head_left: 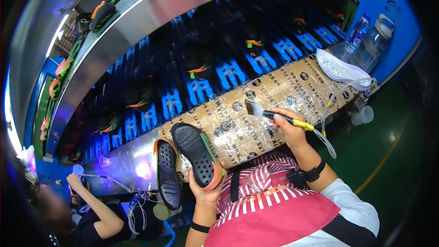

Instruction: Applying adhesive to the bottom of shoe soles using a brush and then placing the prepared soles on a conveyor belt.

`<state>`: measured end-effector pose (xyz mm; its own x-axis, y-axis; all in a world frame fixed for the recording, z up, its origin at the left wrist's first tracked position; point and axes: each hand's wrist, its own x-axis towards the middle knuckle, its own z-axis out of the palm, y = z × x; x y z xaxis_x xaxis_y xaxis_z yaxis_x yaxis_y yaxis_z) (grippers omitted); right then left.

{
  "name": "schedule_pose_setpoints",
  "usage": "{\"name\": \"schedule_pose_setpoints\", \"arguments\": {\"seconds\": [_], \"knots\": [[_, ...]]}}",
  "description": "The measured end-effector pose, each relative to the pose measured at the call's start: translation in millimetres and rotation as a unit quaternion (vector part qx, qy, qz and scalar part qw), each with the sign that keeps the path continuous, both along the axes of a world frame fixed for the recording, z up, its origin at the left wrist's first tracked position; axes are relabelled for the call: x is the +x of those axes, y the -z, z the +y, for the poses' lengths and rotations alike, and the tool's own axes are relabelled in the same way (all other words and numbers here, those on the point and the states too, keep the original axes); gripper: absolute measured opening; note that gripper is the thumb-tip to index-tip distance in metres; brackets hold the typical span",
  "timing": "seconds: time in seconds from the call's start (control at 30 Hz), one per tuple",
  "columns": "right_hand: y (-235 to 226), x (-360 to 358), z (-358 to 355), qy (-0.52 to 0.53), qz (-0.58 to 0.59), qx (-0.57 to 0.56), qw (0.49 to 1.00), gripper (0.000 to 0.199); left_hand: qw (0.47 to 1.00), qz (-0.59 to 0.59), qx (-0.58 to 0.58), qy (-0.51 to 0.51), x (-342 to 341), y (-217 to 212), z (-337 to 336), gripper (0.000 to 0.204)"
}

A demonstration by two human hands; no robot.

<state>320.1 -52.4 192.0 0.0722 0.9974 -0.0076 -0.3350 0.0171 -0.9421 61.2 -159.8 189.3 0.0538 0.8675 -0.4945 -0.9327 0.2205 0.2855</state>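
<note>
My left hand grips a shoe sole by its orange end, fingers wrapped round the edge. The sole is black inside, with holes at the near end and a green and orange rim. Just left of it lies a second sole of the same kind, across the near edge of the bench. In my right hand is a brush with dark bristles and a black and yellow handle. A clear tube runs from the handle's end. The bristles are over the bench, apart from the sole.
A conveyor with blue racks carries dark shoe parts behind the taped brown-paper bench cover. At the right stand a white sole-shaped tray, a water bottle, a clear jug and a white cup. A co-worker's arm is at the left.
</note>
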Motion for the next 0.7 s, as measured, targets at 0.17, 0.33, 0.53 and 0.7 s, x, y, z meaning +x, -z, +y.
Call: {"name": "schedule_pose_setpoints", "arguments": {"seconds": [0.17,0.33,0.53,0.7], "knots": [[-5.0,-0.9,-3.0,-0.020,0.022,-0.017,0.999,0.026,0.998,-0.049,0.038,0.016,-3.1,1.3,0.7,0.063],[-40.9,-15.9,-4.4,-0.072,0.081,-0.001,0.994,0.023,0.993,0.024,0.106,0.039,8.9,-10.3,10.8,0.067],[-86.1,-48.9,-18.1,-0.195,-0.058,0.180,0.962,0.019,0.970,-0.100,0.205,0.080,25.1,-3.4,26.4,0.072],[-93.5,-80.5,-11.6,-0.022,-0.267,0.410,0.872,0.020,0.991,0.041,0.106,0.066,33.2,15.3,12.6,0.061]]}}
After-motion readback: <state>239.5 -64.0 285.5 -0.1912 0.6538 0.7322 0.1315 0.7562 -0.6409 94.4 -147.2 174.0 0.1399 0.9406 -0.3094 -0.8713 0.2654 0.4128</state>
